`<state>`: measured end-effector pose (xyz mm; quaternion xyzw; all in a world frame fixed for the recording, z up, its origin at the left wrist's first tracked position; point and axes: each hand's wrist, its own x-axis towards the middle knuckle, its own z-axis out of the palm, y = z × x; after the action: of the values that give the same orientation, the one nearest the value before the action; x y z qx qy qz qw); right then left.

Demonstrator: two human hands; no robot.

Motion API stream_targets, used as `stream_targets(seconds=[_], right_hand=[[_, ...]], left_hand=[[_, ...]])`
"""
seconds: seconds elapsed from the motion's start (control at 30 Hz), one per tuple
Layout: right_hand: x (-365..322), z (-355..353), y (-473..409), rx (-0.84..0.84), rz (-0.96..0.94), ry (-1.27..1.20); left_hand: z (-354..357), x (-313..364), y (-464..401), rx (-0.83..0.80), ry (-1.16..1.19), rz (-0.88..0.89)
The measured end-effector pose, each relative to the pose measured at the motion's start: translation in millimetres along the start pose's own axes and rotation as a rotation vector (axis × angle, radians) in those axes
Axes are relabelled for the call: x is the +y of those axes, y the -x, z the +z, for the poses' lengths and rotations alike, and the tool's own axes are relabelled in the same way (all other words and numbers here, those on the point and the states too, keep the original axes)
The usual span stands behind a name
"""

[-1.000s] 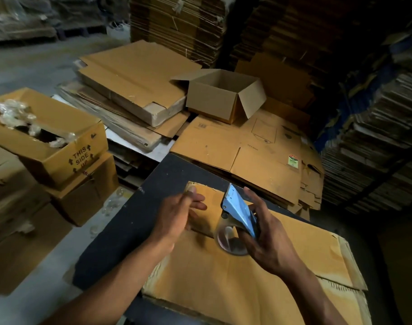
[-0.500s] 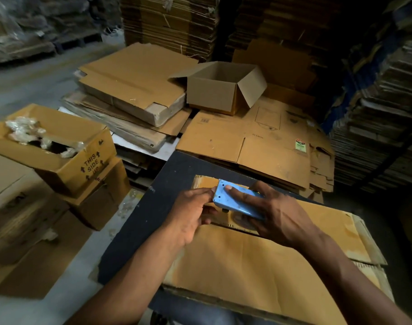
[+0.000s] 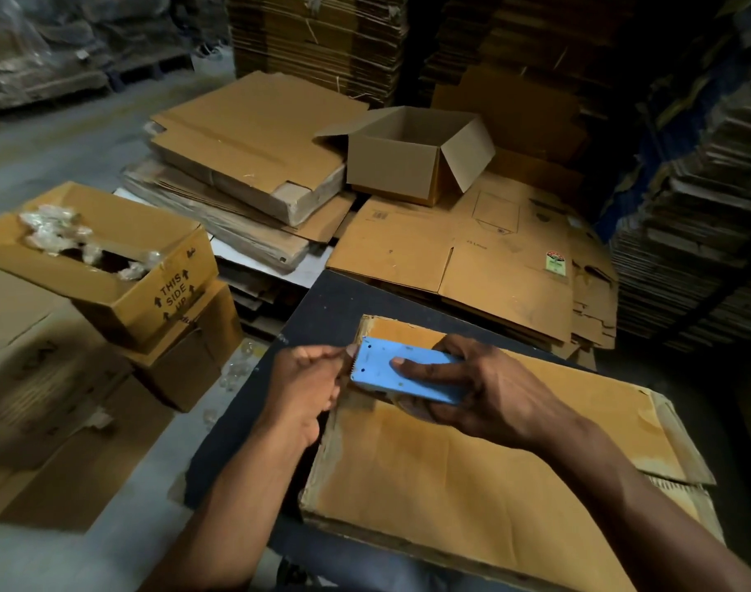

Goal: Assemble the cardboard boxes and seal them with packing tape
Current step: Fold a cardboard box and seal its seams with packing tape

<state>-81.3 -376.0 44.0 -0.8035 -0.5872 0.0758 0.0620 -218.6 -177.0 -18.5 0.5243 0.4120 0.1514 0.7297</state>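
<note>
My right hand (image 3: 485,390) grips a blue tape dispenser (image 3: 380,369), fingers wrapped round its body, thumb on its flat top. The toothed cutter end points left. My left hand (image 3: 305,382) is at that end with curled fingers pinching at the cutter, where the tape end is too small to see. Both hands hover over a flat folded cardboard sheet (image 3: 472,480) lying on a dark table (image 3: 322,309). An assembled open box (image 3: 412,160) stands farther back on flattened cartons.
Left of the table stands an open carton marked THIS SIDE UP (image 3: 109,267) with crumpled plastic inside, stacked on other boxes. Flattened cartons (image 3: 245,151) lie piled behind. Tall stacks of cardboard (image 3: 685,207) wall off the back and right.
The dispenser went from tilted upright with its roll showing to lying flat in my right hand. My left hand came in from the sheet to the cutter end.
</note>
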Motion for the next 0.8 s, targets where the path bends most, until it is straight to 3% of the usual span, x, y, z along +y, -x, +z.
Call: stream_targets(seconds=[0.13, 0.33, 0.8], right_hand=[[17, -8, 7, -0.049, 0.002, 0.010], [24, 6, 7, -0.224, 0.040, 0.101], [16, 31, -28, -0.322, 0.042, 0.167]], left_hand=[[-34, 2, -21, 0.119, -0.017, -0.003], [-49, -20, -32, 0.078, -0.101, -0.083], [-50, -64, -59, 0.143, -0.044, -0.012]])
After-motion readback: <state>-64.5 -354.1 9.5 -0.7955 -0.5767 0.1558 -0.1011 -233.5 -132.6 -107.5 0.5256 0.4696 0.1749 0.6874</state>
